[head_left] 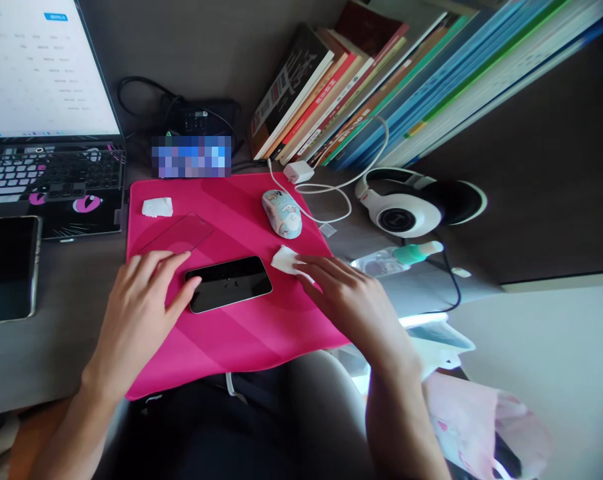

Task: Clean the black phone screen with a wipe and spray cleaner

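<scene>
A black smartphone lies face up on the pink mat, with a few small droplets on its screen. My left hand is open beside it, the thumb at the phone's left end and the fingers spread over the mat. Just beyond those fingertips rests a thin clear sheet, like a screen protector. To the right of the phone, my right hand has its fingertips closed on a crumpled white tissue. A second folded white tissue sits at the mat's upper left.
A patterned mouse, a white charger with its cable, and white headphones stand at the back right. Nearer lies a clear spray bottle. Books line the back. On the left are a laptop and another phone.
</scene>
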The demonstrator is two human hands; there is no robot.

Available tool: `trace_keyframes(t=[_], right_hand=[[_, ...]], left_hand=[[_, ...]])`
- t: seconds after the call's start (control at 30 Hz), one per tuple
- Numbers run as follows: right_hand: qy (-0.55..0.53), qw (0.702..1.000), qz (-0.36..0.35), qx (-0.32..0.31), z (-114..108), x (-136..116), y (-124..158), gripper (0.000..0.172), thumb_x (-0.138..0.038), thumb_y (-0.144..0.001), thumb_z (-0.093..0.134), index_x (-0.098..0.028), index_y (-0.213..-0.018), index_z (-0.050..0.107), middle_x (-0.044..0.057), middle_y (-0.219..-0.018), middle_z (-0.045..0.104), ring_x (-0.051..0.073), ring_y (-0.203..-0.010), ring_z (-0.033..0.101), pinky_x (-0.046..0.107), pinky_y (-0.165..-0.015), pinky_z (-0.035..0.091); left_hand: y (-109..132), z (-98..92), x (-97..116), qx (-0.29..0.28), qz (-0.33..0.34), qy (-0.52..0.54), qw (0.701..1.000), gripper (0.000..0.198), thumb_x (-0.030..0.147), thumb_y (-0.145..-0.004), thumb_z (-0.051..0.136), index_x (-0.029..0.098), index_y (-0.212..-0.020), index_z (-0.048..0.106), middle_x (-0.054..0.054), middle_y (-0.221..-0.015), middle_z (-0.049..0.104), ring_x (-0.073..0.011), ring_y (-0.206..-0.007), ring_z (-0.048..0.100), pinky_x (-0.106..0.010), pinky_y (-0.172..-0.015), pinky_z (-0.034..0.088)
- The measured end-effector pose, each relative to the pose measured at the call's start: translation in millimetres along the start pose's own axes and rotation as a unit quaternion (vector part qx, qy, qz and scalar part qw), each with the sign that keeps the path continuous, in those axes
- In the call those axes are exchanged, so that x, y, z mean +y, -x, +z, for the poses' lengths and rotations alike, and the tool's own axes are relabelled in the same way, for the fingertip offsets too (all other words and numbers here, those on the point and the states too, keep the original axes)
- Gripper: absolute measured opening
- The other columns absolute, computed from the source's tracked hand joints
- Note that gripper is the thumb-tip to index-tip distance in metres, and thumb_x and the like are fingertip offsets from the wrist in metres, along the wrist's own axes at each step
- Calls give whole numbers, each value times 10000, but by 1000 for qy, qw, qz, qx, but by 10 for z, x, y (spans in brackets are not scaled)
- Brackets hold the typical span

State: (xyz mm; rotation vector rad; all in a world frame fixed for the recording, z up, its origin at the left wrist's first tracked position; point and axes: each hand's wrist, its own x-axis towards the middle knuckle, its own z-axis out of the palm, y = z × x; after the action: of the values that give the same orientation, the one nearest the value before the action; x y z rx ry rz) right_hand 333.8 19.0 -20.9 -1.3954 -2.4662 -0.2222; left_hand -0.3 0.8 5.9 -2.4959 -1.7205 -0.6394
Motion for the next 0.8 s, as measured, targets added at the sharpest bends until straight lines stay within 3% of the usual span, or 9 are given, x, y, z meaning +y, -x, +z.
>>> trace_keyframes(t=[0.17,0.27,0.37,0.43,0.6,0.8], right_hand=[[26,997,37,67,-45,-121,-31,193,-170,-1072,550,-198,-1065,741,79,-1050,825,236,-855,783,364,-710,577],[-23,999,21,27,-59,-142,-12,223,-235,-1091,538,-195,-1214,720,117,-1196,802,275,-1016,783,413,-835,620],[-77,996,-4,-34,-20,-96,5,377,-272,-1109,510,-205,-1466,611,139,-1454,705,314,-1269,719,494,-1002,624],[-85,996,0,-37,33,-53,-1,405,-219,-1107,485,-211,-1496,595,129,-1480,692,312,-1283,712,509,-1022,622],[-71,997,12,9,152,-1,-42,387,-100,-1073,443,-173,-1364,688,134,-1279,781,312,-1116,755,482,-901,637],[-99,990,39,92,114,-288,-36,464,-109,-1079,480,-261,-1494,623,102,-1255,792,268,-1035,757,443,-908,628]], left_hand=[[28,31,-16,-39,29,4,999,446,486,-1093,536,180,-1408,613,-132,-1257,718,-330,-1140,691,-519,-1002,564],[37,46,-16,-55,52,1,997,524,548,-1079,539,168,-1437,586,-139,-1310,703,-322,-1148,710,-486,-962,589],[50,62,-16,-76,61,-9,995,640,604,-1053,556,169,-1521,517,-157,-1403,665,-328,-1214,703,-475,-990,591],[63,74,-22,-91,58,-17,994,719,637,-1028,581,179,-1571,467,-168,-1464,632,-338,-1263,683,-481,-1034,577],[98,110,-44,-114,62,-40,991,812,628,-1004,631,150,-1620,402,-204,-1491,606,-379,-1300,649,-515,-1051,569],[109,146,-48,-120,59,-48,990,767,610,-1022,614,136,-1599,441,-212,-1479,609,-375,-1256,659,-528,-1042,569]])
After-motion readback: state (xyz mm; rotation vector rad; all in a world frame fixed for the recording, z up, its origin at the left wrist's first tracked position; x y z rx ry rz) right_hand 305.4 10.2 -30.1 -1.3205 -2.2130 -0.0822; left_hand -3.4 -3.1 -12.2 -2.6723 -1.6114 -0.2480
